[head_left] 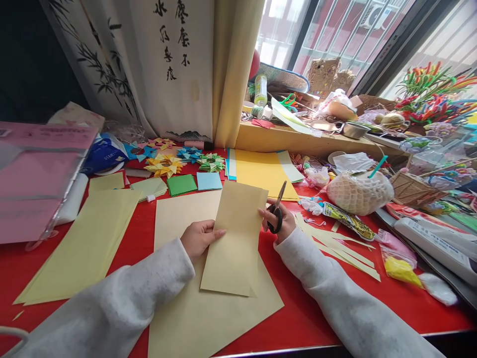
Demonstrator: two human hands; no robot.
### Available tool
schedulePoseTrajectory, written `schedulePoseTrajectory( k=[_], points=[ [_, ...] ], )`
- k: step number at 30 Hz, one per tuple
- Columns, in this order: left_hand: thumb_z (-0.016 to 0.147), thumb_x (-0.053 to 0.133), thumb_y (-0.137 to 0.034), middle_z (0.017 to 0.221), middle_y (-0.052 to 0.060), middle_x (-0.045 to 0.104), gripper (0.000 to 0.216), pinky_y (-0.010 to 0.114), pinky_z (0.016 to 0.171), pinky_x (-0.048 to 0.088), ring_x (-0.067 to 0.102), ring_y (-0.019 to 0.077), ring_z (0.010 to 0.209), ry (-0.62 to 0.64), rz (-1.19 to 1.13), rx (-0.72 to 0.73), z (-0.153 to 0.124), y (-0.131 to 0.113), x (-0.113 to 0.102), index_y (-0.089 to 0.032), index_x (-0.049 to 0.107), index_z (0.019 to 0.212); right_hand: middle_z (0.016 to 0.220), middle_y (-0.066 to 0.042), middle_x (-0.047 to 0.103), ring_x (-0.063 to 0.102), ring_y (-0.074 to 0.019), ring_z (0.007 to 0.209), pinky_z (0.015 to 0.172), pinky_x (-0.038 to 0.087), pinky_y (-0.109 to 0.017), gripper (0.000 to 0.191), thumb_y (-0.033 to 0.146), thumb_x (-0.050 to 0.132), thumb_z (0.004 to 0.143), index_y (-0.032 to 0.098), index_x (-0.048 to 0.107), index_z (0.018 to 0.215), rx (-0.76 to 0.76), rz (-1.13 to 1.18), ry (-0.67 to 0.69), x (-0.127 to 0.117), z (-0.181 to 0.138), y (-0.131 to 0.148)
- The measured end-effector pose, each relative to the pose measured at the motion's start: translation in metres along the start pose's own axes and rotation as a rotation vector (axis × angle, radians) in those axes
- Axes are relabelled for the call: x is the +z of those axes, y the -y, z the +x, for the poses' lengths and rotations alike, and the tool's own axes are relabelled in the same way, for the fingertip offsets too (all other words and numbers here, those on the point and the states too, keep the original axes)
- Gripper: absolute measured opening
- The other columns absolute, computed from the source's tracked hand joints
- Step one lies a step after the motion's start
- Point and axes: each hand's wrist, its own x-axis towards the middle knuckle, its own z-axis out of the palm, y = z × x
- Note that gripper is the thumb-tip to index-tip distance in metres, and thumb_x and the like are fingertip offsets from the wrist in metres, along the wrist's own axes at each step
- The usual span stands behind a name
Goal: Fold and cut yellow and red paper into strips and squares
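A folded sheet of tan paper [234, 238] is held up over a larger tan sheet [208, 313] lying on the red table [141, 233]. My left hand [199, 238] pinches the folded sheet's left edge, thumb on top. My right hand [279, 221] grips black-handled scissors [278, 209], blades pointing up and away, and its fingertips touch the folded sheet's right edge. Both arms wear pale grey sleeves.
Yellow paper stacks [85, 243] lie left, cut strips [343, 248] right. Folded paper stars [166, 164], small coloured squares [182, 184] and a yellow sheet [261, 171] sit behind. A netted round object [357, 191], a basket [412, 189], a pink packet [33, 179] and a cluttered sill [316, 139] surround.
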Motion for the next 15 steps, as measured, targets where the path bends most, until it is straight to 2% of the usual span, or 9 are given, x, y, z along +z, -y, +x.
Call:
schedulePoseTrajectory(
  k=[6, 15],
  points=[
    [0.059, 0.064, -0.03, 0.075, 0.003, 0.065, 0.026, 0.032, 0.062, 0.048, 0.06, 0.0192, 0.068, -0.014, -0.006, 0.018, 0.0012, -0.0004, -0.0022, -0.014, 0.059, 0.08, 0.038, 0.011, 0.038, 0.04, -0.0071, 0.029, 0.034, 0.03, -0.022, 0.031, 0.033, 0.063, 0.057, 0.018, 0.048, 0.08, -0.003, -0.007, 0.037, -0.0005, 0.0008, -0.0036],
    [0.057, 0.065, -0.031, 0.075, 0.004, 0.065, 0.027, 0.032, 0.062, 0.048, 0.06, 0.0201, 0.069, -0.002, 0.007, -0.007, 0.0011, -0.0003, -0.0016, -0.014, 0.06, 0.078, 0.041, 0.01, 0.04, 0.042, -0.0074, 0.029, 0.03, 0.03, -0.021, 0.034, 0.033, 0.064, 0.054, 0.018, 0.049, 0.081, 0.018, -0.015, 0.017, -0.0011, -0.0015, -0.0002]
  ],
)
